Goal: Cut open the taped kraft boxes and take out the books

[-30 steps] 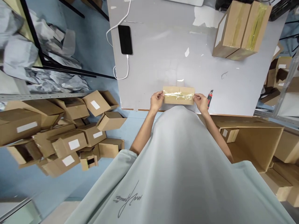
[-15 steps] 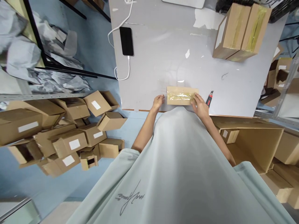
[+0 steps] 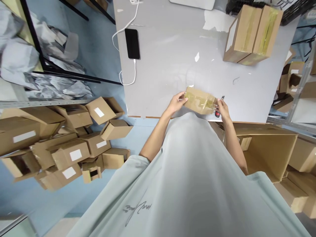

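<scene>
A small cardboard box (image 3: 200, 100) with shiny yellowish tape is tilted at the table's near edge, its right end lower in view. My left hand (image 3: 177, 102) grips its left end between thumb and fingers. On the opposite end my right hand (image 3: 223, 108) is closed, fingertips against the cardboard. Partly hidden behind that right hand lies a box cutter (image 3: 217, 114) with a red and black handle; only parts of it show.
Two taped cardboard boxes (image 3: 251, 36) stand at the table's back right. A phone (image 3: 132, 44) on a white cable lies at the left. Several open cartons (image 3: 71, 148) are piled on the floor to the left, and a large open carton (image 3: 274, 151) stands below the table's right side.
My left hand has moved right and taken hold of the box's left end. The box has shifted right and turned from level to slanted. My right hand has moved right to its end.
</scene>
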The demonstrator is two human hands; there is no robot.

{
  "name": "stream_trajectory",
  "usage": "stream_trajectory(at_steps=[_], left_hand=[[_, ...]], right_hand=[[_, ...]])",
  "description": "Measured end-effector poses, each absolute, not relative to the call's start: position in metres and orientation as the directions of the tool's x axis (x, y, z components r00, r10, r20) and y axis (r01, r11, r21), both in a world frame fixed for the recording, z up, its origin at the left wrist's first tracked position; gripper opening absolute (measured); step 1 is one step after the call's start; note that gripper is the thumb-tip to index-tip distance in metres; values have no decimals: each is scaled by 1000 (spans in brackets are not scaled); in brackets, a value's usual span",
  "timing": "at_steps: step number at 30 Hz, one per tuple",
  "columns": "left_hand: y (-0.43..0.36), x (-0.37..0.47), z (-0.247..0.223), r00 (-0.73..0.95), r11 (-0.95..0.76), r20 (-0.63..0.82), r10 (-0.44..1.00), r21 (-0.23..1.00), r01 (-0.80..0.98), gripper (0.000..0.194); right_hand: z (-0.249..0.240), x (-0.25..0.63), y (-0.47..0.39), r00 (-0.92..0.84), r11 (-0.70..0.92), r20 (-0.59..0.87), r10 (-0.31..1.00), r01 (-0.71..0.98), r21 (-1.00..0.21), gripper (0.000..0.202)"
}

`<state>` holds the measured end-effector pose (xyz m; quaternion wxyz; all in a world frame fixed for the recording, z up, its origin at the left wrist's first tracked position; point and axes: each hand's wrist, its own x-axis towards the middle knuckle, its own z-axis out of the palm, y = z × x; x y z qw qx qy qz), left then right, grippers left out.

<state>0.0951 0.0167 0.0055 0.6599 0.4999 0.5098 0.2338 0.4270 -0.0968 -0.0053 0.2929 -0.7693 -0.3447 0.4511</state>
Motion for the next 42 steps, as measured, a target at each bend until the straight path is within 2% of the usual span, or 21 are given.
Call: stream_trajectory(at_steps=[3, 7, 9, 11, 14, 17, 21, 25, 28, 31, 34, 36, 38, 42], left_hand=[[30, 79, 6, 404, 236, -327, 854, 936, 260, 53], [36, 61, -7, 311, 105, -237, 920, 916, 388, 54], [35, 59, -18, 233, 168, -274, 933, 905, 391, 54], [30, 62, -32, 172, 304, -375, 911, 891, 336, 56], [22, 69, -48, 109, 457, -494, 862, 853, 253, 53], [11, 71, -56, 76, 474, -504, 861, 846, 243, 48], [-5, 61, -59, 55, 519, -551, 833, 811, 270, 55], [-11, 44, -62, -10, 581, -595, 804, 782, 224, 56], [-5, 29, -62, -108, 606, -598, 794, 764, 220, 58], [3, 22, -55, -181, 534, -503, 845, 782, 321, 52], [6, 30, -34, -120, 362, -349, 930, 800, 479, 35], [3, 44, -12, -47, 268, -285, 957, 814, 516, 28], [-1, 60, 11, -8, 246, -277, 961, 837, 489, 36], [-6, 78, 42, 77, 222, -285, 955, 865, 449, 65]], right_hand=[[3, 412, -98, 413, -680, -617, 670, 8, -733, 72], [11, 391, -108, 412, -650, -632, 656, -117, -751, 69], [9, 381, -113, 418, -653, -627, 657, -101, -751, 73], [6, 372, -118, 408, -677, -641, 650, -72, -733, 75], [-1, 363, -122, 327, -725, -695, 641, -40, -688, 70], [-10, 362, -121, 275, -767, -743, 610, -30, -640, 58], [-24, 366, -113, 305, -807, -779, 548, -51, -588, 42], [-33, 363, -104, 295, -822, -799, 525, -68, -565, 37], [-32, 353, -98, 235, -814, -807, 543, -88, -574, 44], [-26, 343, -91, 145, -771, -776, 614, -101, -629, 55], [-15, 336, -83, 108, -678, -683, 722, -83, -730, 65], [-5, 332, -79, 98, -627, -629, 771, -50, -777, 70], [7, 328, -75, 84, -595, -594, 800, -15, -804, 76], [36, 323, -70, 77, -519, -516, 853, 32, -854, 77]])
